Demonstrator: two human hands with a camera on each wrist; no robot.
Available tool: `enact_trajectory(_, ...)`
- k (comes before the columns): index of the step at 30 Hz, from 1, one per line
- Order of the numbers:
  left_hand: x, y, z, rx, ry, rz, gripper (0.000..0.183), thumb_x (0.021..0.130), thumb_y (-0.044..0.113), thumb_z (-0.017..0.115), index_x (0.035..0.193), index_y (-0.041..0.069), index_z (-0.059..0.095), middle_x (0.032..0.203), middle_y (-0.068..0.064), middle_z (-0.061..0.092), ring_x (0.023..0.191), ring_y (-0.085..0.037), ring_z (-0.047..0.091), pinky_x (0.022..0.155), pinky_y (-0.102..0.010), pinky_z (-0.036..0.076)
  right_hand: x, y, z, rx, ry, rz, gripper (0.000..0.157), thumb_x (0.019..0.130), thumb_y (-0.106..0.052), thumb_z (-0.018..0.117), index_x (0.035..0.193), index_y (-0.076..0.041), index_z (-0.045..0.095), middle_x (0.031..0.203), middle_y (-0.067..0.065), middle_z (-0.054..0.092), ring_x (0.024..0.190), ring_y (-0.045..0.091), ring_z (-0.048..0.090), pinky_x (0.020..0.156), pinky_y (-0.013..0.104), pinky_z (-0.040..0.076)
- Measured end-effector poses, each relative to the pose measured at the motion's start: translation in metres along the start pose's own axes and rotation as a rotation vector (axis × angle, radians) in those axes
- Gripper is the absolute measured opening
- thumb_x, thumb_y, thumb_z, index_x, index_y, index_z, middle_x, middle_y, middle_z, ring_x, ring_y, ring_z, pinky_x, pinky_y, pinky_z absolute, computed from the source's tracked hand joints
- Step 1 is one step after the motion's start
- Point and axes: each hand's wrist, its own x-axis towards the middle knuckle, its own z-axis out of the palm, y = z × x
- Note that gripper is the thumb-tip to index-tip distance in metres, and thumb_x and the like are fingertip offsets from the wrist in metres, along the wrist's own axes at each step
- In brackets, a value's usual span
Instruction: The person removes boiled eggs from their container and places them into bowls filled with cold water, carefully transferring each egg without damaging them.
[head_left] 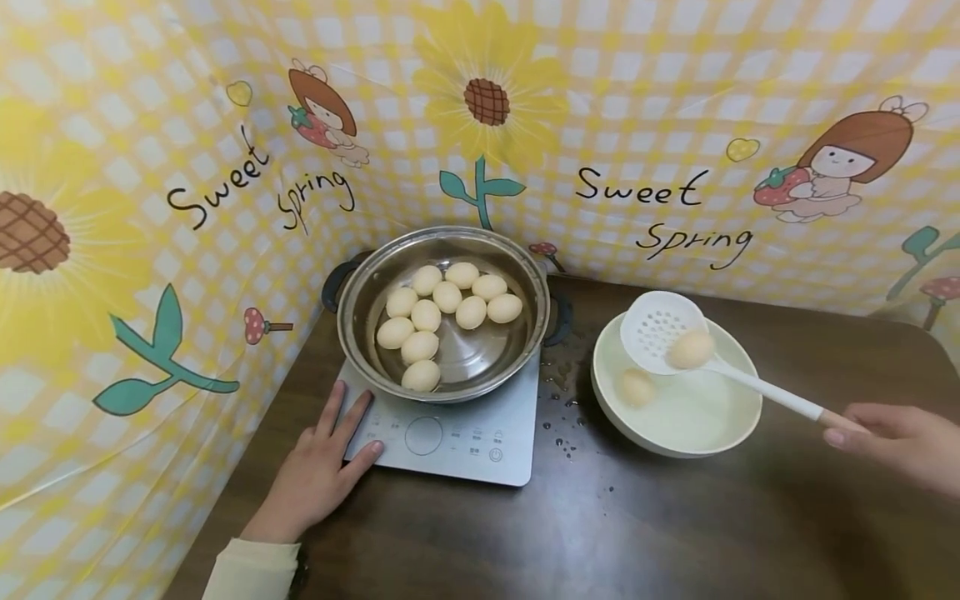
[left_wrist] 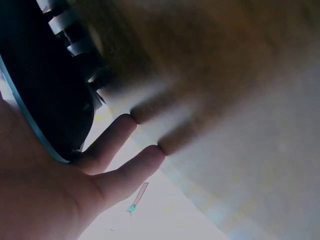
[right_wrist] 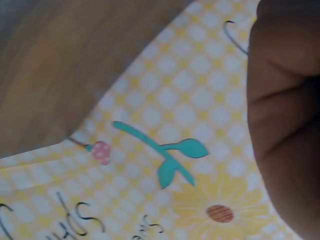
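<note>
In the head view my right hand (head_left: 900,437) grips the handle end of a white skimmer (head_left: 648,333). One brown egg (head_left: 692,348) rests on the skimmer's perforated head, over a pale bowl (head_left: 750,425) of water. Another egg (head_left: 637,387) sits in the bowl's water, just below the skimmer. My left hand (head_left: 318,467) has its fingers spread, resting at the left edge of a white induction cooktop (head_left: 465,450). On the cooktop stands a steel pot (head_left: 352,350), holding several eggs (head_left: 447,297) in water. The right wrist view catches only part of my right hand (right_wrist: 285,125).
Dark handles (head_left: 558,321) stick out from the pot's sides. Water drops (head_left: 562,421) dot the brown table (head_left: 637,533) between cooktop and bowl. A yellow checked cloth (head_left: 562,125) with printed flowers hangs behind and to the left.
</note>
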Motion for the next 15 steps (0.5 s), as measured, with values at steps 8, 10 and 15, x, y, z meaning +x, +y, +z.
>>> enact_trajectory(8, 0.001, 0.001, -0.001, -0.001, 0.002, 0.005, 0.071, 0.104, 0.047, 0.054, 0.161, 0.015, 0.029, 0.168, -0.018, 0.003, 0.119, -0.063, 0.045, 0.082, -0.072, 0.042, -0.004, 0.01, 0.008, -0.134, 0.14, 0.033, 0.017, 0.104, -0.026, 0.06, 0.095, -0.011, 0.065, 0.063, -0.004, 0.046, 0.054, 0.015, 0.042, 0.046, 0.031, 0.038)
enact_trajectory(10, 0.001, 0.001, -0.001, -0.004, 0.0, 0.003, 0.071, 0.104, 0.046, 0.054, 0.161, 0.014, 0.029, 0.168, -0.018, 0.003, 0.119, -0.064, 0.045, 0.083, -0.072, 0.042, -0.006, 0.01, 0.011, -0.155, 0.202, 0.016, 0.016, 0.103, -0.025, 0.061, 0.093, -0.012, 0.063, 0.059, -0.006, 0.038, 0.048, 0.01, 0.033, 0.041, 0.026, 0.031)
enact_trajectory(15, 0.001, 0.0, -0.002, -0.009, -0.007, -0.003, 0.071, 0.104, 0.047, 0.054, 0.161, 0.014, 0.029, 0.168, -0.018, 0.002, 0.119, -0.065, 0.044, 0.085, -0.072, 0.04, -0.006, 0.013, 0.012, -0.21, 0.343, -0.045, 0.017, 0.099, -0.025, 0.067, 0.088, -0.012, 0.061, 0.056, -0.01, 0.037, 0.043, 0.006, 0.03, 0.038, 0.026, 0.029)
